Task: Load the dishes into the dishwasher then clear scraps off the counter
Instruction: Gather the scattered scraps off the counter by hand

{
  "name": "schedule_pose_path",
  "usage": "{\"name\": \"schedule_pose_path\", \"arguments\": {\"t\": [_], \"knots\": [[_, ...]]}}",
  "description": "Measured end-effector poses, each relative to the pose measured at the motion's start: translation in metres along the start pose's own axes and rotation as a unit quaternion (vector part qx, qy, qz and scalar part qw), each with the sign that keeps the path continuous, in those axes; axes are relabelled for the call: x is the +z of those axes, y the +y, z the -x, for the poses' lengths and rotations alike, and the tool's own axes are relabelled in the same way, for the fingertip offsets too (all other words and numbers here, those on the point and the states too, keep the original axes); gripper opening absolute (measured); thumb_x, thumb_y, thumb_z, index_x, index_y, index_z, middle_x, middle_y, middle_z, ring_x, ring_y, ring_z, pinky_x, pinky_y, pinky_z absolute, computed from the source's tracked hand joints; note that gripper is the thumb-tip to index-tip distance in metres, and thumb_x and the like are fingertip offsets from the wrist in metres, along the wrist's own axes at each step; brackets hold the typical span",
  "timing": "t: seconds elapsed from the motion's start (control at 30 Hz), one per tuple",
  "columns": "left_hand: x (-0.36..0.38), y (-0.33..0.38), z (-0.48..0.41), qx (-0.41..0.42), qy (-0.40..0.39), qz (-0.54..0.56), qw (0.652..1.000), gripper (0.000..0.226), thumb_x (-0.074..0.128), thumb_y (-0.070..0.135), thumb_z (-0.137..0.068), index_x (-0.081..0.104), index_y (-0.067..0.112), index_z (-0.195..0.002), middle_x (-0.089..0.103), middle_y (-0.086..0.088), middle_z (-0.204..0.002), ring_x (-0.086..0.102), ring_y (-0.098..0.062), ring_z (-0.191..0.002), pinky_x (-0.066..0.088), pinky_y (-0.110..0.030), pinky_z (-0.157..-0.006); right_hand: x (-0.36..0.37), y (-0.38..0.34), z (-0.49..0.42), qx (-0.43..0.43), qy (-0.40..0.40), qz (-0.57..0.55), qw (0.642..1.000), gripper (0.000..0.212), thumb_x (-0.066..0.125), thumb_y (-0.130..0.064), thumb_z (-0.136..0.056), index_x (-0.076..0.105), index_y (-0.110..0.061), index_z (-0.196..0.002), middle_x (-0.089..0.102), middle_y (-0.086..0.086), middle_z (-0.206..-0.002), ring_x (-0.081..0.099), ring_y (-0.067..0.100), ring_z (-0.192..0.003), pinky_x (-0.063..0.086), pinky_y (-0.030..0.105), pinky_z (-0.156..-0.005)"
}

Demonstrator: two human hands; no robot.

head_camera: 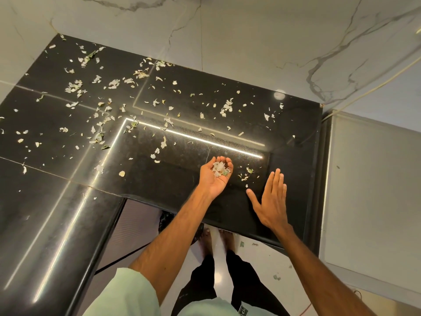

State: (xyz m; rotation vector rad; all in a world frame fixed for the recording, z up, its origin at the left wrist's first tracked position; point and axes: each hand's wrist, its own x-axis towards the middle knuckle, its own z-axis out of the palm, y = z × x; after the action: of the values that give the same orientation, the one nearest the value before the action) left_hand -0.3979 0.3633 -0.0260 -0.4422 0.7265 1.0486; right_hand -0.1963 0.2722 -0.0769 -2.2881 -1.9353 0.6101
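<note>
A glossy black L-shaped counter (159, 179) is strewn with pale paper and leaf scraps (100, 133), thickest at the back left. My left hand (211, 181) is palm up over the counter's front part, fingers curled round a small heap of gathered scraps (219, 168). My right hand (272, 199) is flat just to its right, fingers straight and together, low over the counter. A few small scraps (247, 173) lie between the two hands. No dishes or dishwasher are in view.
Marble wall (227, 30) backs the counter. A grey appliance top (369, 190) adjoins the counter's right end, with a thin cable (364, 90) running along the wall above it. A few scraps (276, 277) lie on the white floor by my feet. Something dark (166, 221) sits under the counter edge.
</note>
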Motion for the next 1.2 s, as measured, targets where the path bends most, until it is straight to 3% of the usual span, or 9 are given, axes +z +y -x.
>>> {"name": "schedule_pose_path", "arguments": {"t": [0.17,0.4,0.6,0.73,0.8,0.87,0.93,1.0,1.2], "knots": [[-0.009,0.003,0.002,0.003,0.016,0.0,1.0,0.029,0.041,0.019,-0.106,0.06,0.006,-0.088,0.059,-0.007,-0.085,0.064,-0.023,-0.078,0.053,-0.032,-0.077,0.007,-0.037,-0.012,0.021,-0.038,0.058,0.997,0.114,0.016,-0.087,-0.09,-0.017,-0.001,-0.158,-0.029,0.016,-0.164,-0.025,0.031,-0.153,-0.01,0.057,-0.123],[-0.013,0.005,0.006,0.008,0.015,0.003,1.0,0.032,0.041,0.019,-0.106,0.061,0.004,-0.086,0.059,-0.008,-0.084,0.064,-0.023,-0.078,0.051,-0.031,-0.08,0.006,-0.056,-0.022,-0.06,-0.037,0.061,0.996,0.107,0.018,-0.084,-0.093,-0.016,-0.006,-0.159,-0.029,0.009,-0.166,-0.024,0.025,-0.154,-0.007,0.059,-0.124],[-0.013,0.01,0.007,0.019,0.015,0.009,1.0,0.03,0.042,0.019,-0.106,0.06,0.006,-0.085,0.061,-0.007,-0.083,0.065,-0.023,-0.077,0.053,-0.032,-0.079,-0.009,-0.028,-0.045,-0.03,-0.048,0.042,0.997,0.11,0.017,-0.087,-0.09,-0.025,-0.01,-0.157,-0.035,0.004,-0.163,-0.031,0.022,-0.151,-0.01,0.062,-0.122],[-0.013,0.008,0.006,0.018,0.017,0.009,1.0,0.03,0.042,0.019,-0.106,0.06,0.006,-0.086,0.061,-0.008,-0.083,0.065,-0.023,-0.078,0.053,-0.032,-0.079,-0.011,-0.037,-0.053,-0.149,-0.094,0.06,0.983,0.101,0.022,-0.08,-0.096,-0.021,-0.013,-0.159,-0.033,0.002,-0.165,-0.03,0.019,-0.152,-0.016,0.056,-0.121],[-0.014,0.007,0.005,0.018,0.018,0.008,1.0,0.031,0.042,0.019,-0.106,0.061,0.005,-0.086,0.061,-0.008,-0.083,0.065,-0.024,-0.078,0.052,-0.032,-0.078,-0.009,-0.045,-0.052,-0.197,-0.093,0.06,0.974,0.091,0.027,-0.07,-0.101,-0.009,-0.012,-0.162,-0.023,0.004,-0.168,-0.022,0.019,-0.155,-0.011,0.053,-0.124],[-0.014,0.006,0.005,0.021,0.018,0.007,1.0,0.031,0.042,0.019,-0.105,0.061,0.004,-0.085,0.061,-0.008,-0.083,0.065,-0.024,-0.078,0.052,-0.033,-0.079,-0.009,-0.048,-0.048,-0.21,-0.057,0.044,0.975,0.076,0.037,-0.053,-0.106,0.014,-0.007,-0.162,0.0,0.01,-0.171,-0.003,0.024,-0.158,0.006,0.052,-0.127],[-0.013,0.007,0.005,0.024,0.018,0.006,1.0,0.031,0.043,0.019,-0.105,0.061,0.005,-0.084,0.062,-0.008,-0.083,0.065,-0.024,-0.077,0.052,-0.033,-0.079,-0.012,-0.046,-0.044,-0.219,-0.023,0.023,0.975,0.06,0.044,-0.036,-0.107,0.033,-0.003,-0.155,0.025,0.015,-0.163,0.022,0.028,-0.153,0.029,0.049,-0.123],[-0.012,0.007,0.005,0.025,0.023,0.007,0.999,0.031,0.043,0.018,-0.105,0.061,0.005,-0.084,0.062,-0.008,-0.083,0.065,-0.024,-0.076,0.052,-0.033,-0.08,-0.015,-0.039,-0.037,-0.238,-0.012,0.01,0.971,0.05,0.045,-0.027,-0.106,0.043,-0.001,-0.149,0.035,0.015,-0.153,0.038,0.027,-0.142,0.043,0.044,-0.114],[-0.009,0.003,0.004,0.019,0.017,0.003,1.0,0.033,0.042,0.018,-0.106,0.062,0.004,-0.084,0.062,-0.008,-0.083,0.065,-0.023,-0.077,0.053,-0.032,-0.079,-0.033,-0.02,-0.035,-0.265,0.035,-0.037,0.963,0.039,0.057,0.003,-0.094,0.062,-0.002,-0.133,0.053,0.011,-0.133,0.052,0.023,-0.124,0.05,0.038,-0.106]]}}
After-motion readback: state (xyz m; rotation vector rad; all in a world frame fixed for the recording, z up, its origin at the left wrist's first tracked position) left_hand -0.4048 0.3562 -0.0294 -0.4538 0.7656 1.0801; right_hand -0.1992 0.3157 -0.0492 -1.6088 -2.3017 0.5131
